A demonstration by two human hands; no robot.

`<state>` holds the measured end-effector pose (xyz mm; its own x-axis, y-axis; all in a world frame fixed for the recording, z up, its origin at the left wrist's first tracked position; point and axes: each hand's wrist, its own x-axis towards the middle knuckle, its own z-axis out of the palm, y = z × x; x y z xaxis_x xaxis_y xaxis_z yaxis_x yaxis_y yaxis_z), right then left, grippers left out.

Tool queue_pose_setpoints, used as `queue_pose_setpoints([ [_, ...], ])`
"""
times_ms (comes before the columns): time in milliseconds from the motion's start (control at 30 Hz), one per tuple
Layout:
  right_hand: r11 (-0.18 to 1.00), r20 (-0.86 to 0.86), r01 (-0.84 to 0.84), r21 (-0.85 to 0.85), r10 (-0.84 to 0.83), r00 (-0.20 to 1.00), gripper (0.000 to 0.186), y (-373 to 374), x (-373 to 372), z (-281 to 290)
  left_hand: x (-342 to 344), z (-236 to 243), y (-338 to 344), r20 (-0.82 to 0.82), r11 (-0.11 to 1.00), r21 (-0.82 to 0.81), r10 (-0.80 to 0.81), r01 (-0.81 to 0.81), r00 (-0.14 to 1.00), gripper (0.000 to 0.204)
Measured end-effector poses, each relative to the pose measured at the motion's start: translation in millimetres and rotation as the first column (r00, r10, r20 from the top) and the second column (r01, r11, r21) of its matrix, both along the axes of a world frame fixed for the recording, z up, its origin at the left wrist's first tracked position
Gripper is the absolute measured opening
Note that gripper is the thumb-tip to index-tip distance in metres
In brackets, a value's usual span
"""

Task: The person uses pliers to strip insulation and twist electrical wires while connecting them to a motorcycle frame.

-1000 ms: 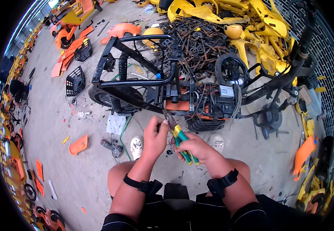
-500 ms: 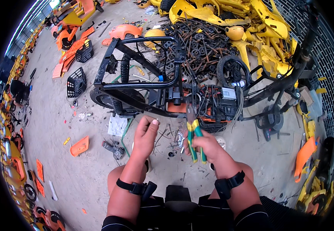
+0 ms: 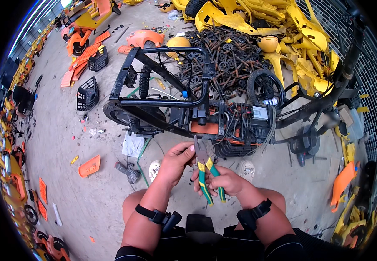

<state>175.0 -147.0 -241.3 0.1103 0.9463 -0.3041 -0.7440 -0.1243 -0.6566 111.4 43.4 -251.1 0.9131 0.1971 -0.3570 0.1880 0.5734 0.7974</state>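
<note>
My right hand point(image 3: 228, 182) is wrapped around the green and yellow handles of a pair of pliers point(image 3: 203, 182). The handles are spread apart and the grey jaws point away from me. Beside the jaws, my left hand point(image 3: 176, 164) is closed with thumb and forefinger pinched; whatever lies between them is too small to make out. Just beyond both hands lies a stripped black scooter frame point(image 3: 162, 103) on its side, with exposed wiring, an orange part and a silver box point(image 3: 259, 113) along its middle.
A cordless power tool point(image 3: 127, 172) and an orange plastic piece point(image 3: 89, 166) lie on the floor to the left, near a black basket point(image 3: 87, 94). Behind the frame rise a heap of rusty metal parts point(image 3: 227, 56) and yellow body panels point(image 3: 303, 32). A loose wheel point(image 3: 253, 89) stands there.
The pliers have come back from the frame, toward me and slightly left, in my right hand. My left hand has moved right and nearer, meeting the jaws.
</note>
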Motion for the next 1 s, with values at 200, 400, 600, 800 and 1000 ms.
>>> queue_pose_setpoints([
  [200,0.998,-0.035,-0.043,0.046,0.044,0.998,0.053,-1.2,-1.1,1.2,-3.5,0.2,0.7,0.102,0.960,-0.261,-0.079,0.103,0.992,0.030],
  [400,0.995,-0.037,-0.073,0.072,0.076,0.996,0.054,-3.8,-2.8,-2.7,-7.0,-1.7,4.9,0.128,0.934,-0.306,-0.151,0.184,0.980,0.033],
  [600,0.992,-0.038,-0.105,0.064,0.108,0.993,0.056,-6.9,-5.2,0.5,-9.6,-8.9,1.5,0.139,0.910,-0.362,-0.161,0.202,0.977,0.034],
  [800,0.991,-0.096,-0.107,0.078,0.115,0.989,0.063,-8.6,-11.3,1.0,-16.1,-7.5,1.8,0.154,0.883,-0.408,-0.185,0.233,0.971,0.034],
  [1000,0.990,-0.138,-0.113,0.087,0.124,0.983,0.068,-12.2,-14.4,3.2,-21.2,-14.2,1.9,0.202,0.851,-0.441,-0.216,0.286,0.955,0.036],
])
